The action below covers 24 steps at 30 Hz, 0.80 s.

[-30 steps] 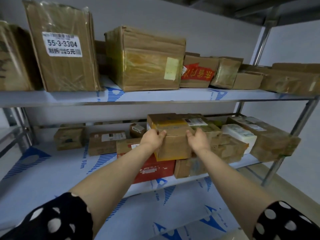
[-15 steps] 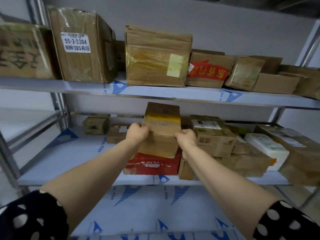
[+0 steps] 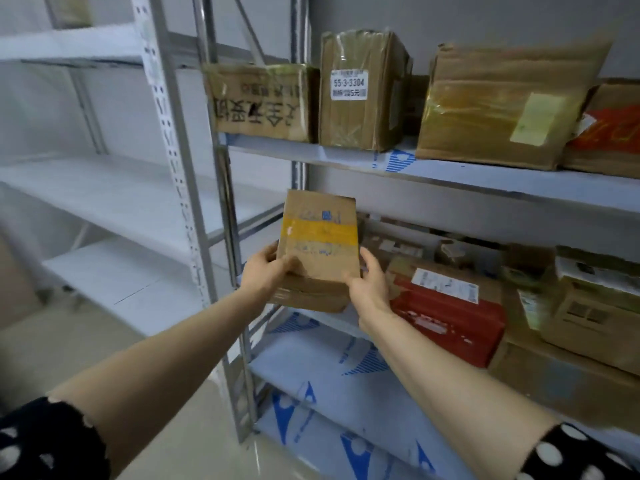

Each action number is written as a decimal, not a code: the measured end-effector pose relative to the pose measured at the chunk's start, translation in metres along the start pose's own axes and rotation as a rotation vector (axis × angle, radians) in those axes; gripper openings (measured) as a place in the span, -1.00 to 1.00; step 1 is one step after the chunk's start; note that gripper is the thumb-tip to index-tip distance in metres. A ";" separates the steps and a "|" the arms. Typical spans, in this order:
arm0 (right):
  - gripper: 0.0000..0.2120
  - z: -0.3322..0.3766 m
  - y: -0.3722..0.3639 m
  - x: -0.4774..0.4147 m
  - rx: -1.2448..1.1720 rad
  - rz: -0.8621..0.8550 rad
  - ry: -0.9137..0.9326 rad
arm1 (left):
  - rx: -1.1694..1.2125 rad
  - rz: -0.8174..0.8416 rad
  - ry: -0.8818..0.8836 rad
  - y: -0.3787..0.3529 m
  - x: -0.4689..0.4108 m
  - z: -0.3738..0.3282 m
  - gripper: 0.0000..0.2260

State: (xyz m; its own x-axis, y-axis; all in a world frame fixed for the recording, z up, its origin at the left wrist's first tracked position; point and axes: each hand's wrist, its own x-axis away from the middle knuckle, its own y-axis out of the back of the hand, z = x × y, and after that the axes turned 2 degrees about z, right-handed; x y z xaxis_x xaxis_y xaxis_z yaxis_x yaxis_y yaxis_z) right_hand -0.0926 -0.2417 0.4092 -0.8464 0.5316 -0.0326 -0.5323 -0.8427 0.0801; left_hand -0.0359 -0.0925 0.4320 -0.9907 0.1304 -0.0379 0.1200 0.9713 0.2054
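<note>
A brown cardboard box with a yellow tape band (image 3: 320,237) is held in the air in front of the metal shelving, tilted so its top face looks at me. My left hand (image 3: 265,271) grips its left edge and my right hand (image 3: 369,285) grips its right edge. Both arms reach forward from polka-dot sleeves. The box hangs near the left end of the middle shelf (image 3: 311,320), close to the upright post (image 3: 228,237).
A red box (image 3: 446,317) and several brown parcels lie on the middle shelf to the right. The upper shelf (image 3: 485,174) carries large cartons, one labelled 55-3-3304 (image 3: 356,91). A second rack with bare white shelves (image 3: 114,195) stands to the left.
Both hands lifted the yellow-taped box off the pile on the middle shelf and carried it left, out past the shelf's front. The view swung left, and a rack with bare shelves came into sight.
</note>
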 end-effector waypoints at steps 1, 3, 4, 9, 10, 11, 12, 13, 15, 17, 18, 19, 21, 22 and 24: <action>-0.46 -0.001 -0.011 0.005 -0.022 0.044 0.015 | 0.065 -0.028 0.017 0.014 0.003 0.004 -0.75; -0.46 -0.007 -0.031 0.014 -0.092 0.109 -0.010 | 0.190 -0.104 0.058 0.040 0.008 0.010 -0.78; -0.48 -0.012 -0.041 0.018 -0.134 0.141 -0.038 | 0.227 -0.123 0.075 0.054 0.008 0.016 -0.78; -0.52 -0.036 -0.085 0.035 -0.333 0.245 -0.220 | 0.270 -0.005 0.231 0.117 0.018 0.039 -0.56; -0.52 -0.038 -0.095 0.039 -0.352 0.267 -0.240 | 0.224 0.029 0.315 0.132 0.019 0.045 -0.39; -0.52 -0.039 -0.106 0.043 -0.350 0.294 -0.258 | 0.177 0.049 0.390 0.147 0.021 0.051 -0.25; -0.54 -0.039 -0.118 0.046 -0.331 0.325 -0.267 | 0.163 0.054 0.436 0.163 0.023 0.056 -0.14; -0.60 -0.039 -0.132 0.050 -0.266 0.359 -0.267 | 0.168 0.042 0.449 0.178 0.025 0.063 -0.09; -0.60 -0.036 -0.169 0.062 -0.054 0.453 -0.269 | 0.163 0.025 0.459 0.209 0.028 0.077 -0.12; -0.24 -0.037 -0.210 0.075 0.093 0.548 -0.309 | 0.147 0.012 0.456 0.241 0.034 0.095 -0.22; -0.10 -0.040 -0.231 0.081 0.133 0.608 -0.327 | 0.138 -0.004 0.450 0.258 0.037 0.104 -0.23; -0.07 -0.037 -0.252 0.094 0.161 0.681 -0.347 | 0.130 -0.030 0.443 0.276 0.039 0.113 -0.23; -0.29 -0.035 -0.292 0.119 0.137 0.792 -0.386 | 0.118 -0.083 0.408 0.312 0.045 0.127 -0.28; -0.43 -0.039 -0.313 0.128 0.105 0.805 -0.407 | 0.103 -0.105 0.384 0.331 0.046 0.134 -0.34; -0.55 -0.048 -0.352 0.145 0.052 0.789 -0.446 | 0.064 -0.143 0.359 0.369 0.051 0.148 -0.44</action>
State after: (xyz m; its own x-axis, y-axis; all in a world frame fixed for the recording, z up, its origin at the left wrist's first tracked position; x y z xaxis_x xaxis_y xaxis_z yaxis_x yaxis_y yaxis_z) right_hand -0.0288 0.1280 0.3282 -0.8748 -0.2060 0.4386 0.2104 -0.9768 -0.0392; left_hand -0.0326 0.3017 0.3616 -0.9555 -0.0743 0.2855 -0.0287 0.9865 0.1609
